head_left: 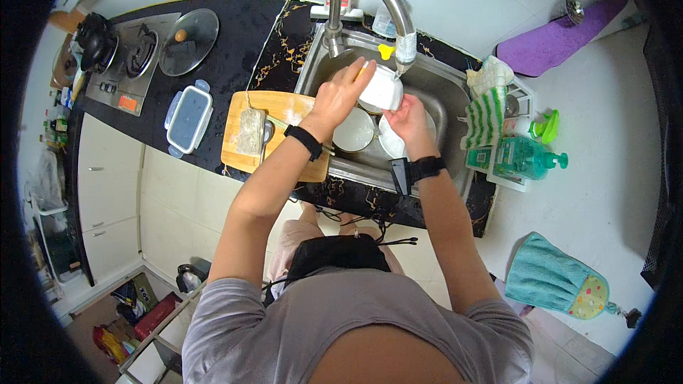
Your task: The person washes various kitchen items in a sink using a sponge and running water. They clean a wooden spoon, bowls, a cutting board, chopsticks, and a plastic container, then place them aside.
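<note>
A white bowl (pixel 385 90) is tilted over the sink (pixel 445 93), just below the faucet's spout (pixel 404 56). My right hand (pixel 410 120) grips its lower right rim. Across its left side lies my left hand (pixel 341 90), fingers stretched along the bowl; a sliver of something yellow-orange shows by the fingertips, too little to name. Under the hands, a round pale dish (pixel 354 130) and another white dish (pixel 392 136) sit in the basin. My right forearm partly covers the second one.
A wooden cutting board (pixel 235 138) holding a grey-beige block (pixel 251 132) overlaps the sink's left edge. Farther left are a lidded container (pixel 189 119), a glass lid (pixel 189 45) and a gas stove (pixel 120 77). Right of the sink hang a green-striped cloth (pixel 485 117) and a green pump bottle (pixel 525 157).
</note>
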The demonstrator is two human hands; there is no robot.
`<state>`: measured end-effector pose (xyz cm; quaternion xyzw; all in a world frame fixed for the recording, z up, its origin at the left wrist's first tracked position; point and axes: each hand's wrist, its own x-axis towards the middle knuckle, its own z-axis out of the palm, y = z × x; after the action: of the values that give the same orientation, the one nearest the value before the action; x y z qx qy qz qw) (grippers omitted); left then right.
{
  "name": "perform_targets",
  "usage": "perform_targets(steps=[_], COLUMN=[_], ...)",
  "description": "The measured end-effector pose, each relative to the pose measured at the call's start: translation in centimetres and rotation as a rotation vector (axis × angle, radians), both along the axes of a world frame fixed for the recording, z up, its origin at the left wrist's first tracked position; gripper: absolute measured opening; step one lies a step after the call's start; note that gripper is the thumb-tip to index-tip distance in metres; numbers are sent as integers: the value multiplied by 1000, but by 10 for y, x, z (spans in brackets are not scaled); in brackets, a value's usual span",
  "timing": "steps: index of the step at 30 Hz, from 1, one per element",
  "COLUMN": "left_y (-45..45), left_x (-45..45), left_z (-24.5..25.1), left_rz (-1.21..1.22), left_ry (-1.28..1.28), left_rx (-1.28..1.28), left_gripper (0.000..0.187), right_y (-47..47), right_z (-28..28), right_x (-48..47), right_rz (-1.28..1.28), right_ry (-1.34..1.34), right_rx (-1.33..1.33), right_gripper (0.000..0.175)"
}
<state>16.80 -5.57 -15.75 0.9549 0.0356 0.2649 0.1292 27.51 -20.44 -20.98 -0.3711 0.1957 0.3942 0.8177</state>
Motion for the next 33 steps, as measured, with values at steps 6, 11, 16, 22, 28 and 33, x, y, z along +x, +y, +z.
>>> perform_targets(steps=[6,11,16,22,28,33], left_y=[18,55,97,169,212,223], left_x=[-28,-54,-71,-70,-94,-110], left_z=[10,26,31,14,-26,-54], left_rz=[-43,34,365,656,838,845], left_ry=[-34,-168,-94,-32,-75,22], left_rx=[179,192,23,-1128,-1901,-1942], left_gripper=[50,56,56,42,28,23], right_y=[-6,-5,-6,-11,-6,13], right_z=[-16,-32,-46,-52,-64,-68], right_x=[5,10,5,13,-1,-17], right_rz=[355,408,560,1149,1318,1144], right_ry=[-137,-160,-382,-651,-675,-546], right_rx=[-180,-210,-520,-873,-900,-696], right_gripper=[26,28,32,49,37,42])
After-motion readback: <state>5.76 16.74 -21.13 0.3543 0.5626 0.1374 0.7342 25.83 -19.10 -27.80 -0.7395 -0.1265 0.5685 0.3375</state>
